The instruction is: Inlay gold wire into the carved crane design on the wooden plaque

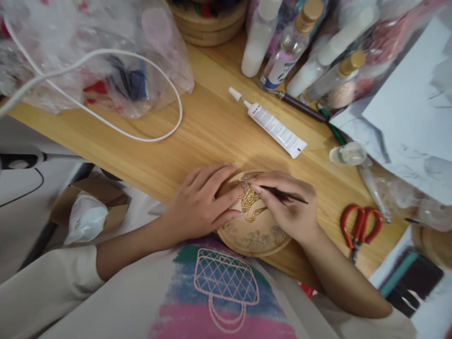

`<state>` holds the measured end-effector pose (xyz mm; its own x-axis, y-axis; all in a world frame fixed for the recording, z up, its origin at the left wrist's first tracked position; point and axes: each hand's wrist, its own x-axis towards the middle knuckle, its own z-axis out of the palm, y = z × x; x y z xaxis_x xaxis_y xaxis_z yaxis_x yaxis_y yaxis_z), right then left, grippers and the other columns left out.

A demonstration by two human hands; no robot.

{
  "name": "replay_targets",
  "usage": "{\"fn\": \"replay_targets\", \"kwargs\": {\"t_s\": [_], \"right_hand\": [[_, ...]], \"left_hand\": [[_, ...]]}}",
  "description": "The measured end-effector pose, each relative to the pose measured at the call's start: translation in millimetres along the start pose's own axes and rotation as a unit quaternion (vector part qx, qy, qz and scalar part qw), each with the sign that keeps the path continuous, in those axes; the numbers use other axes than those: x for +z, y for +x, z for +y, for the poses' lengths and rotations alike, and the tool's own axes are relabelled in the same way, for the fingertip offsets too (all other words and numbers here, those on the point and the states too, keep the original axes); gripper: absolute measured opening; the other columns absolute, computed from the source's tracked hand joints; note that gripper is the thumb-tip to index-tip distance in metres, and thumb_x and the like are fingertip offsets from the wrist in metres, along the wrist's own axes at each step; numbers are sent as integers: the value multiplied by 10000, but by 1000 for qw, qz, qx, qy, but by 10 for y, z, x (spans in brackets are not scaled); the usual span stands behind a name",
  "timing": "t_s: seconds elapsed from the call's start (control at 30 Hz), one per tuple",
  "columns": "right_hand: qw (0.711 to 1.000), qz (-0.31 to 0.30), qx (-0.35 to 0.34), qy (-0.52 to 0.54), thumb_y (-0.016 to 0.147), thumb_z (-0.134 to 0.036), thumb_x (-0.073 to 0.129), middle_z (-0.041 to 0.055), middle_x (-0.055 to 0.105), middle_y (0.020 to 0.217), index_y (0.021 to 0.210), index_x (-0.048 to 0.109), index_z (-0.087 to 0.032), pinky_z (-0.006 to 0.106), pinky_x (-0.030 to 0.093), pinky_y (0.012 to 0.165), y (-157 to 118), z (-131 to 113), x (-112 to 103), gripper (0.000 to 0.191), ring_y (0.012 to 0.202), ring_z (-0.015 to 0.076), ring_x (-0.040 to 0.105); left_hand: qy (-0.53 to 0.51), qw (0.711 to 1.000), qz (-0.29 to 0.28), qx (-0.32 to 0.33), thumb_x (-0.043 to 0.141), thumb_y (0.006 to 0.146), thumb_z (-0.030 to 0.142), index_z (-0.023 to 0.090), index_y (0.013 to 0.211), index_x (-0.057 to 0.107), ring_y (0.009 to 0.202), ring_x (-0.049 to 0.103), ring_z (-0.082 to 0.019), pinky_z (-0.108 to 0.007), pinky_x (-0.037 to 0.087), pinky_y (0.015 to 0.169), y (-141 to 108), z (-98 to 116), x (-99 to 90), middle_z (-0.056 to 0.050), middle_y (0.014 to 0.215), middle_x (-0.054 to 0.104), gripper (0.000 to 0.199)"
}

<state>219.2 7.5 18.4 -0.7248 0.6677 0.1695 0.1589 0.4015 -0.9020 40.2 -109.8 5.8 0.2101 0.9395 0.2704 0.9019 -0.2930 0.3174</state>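
A round wooden disc (261,243) lies at the table's front edge, drawn with dark wave lines. Raised gold wire-like decoration (250,200) covers part of its middle. My left hand (199,202) rests over the disc's left side, fingers stretched out, index fingertip and thumb beside the gold work. Pinched in my right hand (294,205) is a slim dark tool (287,194), its shaft pointing down to the right. The tool's working end is near the upper gold work, partly hidden by my fingers; its exact kind is unclear.
Beyond the disc lies a white glue tube (277,129), its nozzle pointing up-left. Red-handled pliers (359,226) lie right of my right hand. Several bottles (282,56) stand at the back. A white cable (158,139) loops by plastic bags (141,89); paper sheets (409,113) are at right.
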Motion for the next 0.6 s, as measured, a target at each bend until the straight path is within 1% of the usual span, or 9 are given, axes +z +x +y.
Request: {"fn": "replay_targets", "kwargs": {"t_s": [0.17,0.4,0.6], "right_hand": [[1000,1,-2,4,849,-109,653,23,775,939,962,736,-222,301,616,806,1,3,4,180,888,163,733],[1000,2,4,9,851,-110,651,18,775,934,959,732,-224,294,613,798,4,-8,2,176,884,158,731],[1000,20,9,8,843,-97,655,12,777,939,950,738,-230,283,607,801,-8,-9,5,190,887,158,734]], "left_hand": [[4,1000,10,3,490,951,481,165,1218,607,1224,530,-318,-479,487,967,6,1,7,-189,1319,556,431],[6,1000,6,1,489,952,478,167,1218,610,1227,526,-313,-474,485,971,13,4,1,-184,1317,559,426],[9,1000,11,3,459,964,481,164,1213,611,1222,522,-314,-474,481,964,15,7,6,-185,1317,553,431]]}}
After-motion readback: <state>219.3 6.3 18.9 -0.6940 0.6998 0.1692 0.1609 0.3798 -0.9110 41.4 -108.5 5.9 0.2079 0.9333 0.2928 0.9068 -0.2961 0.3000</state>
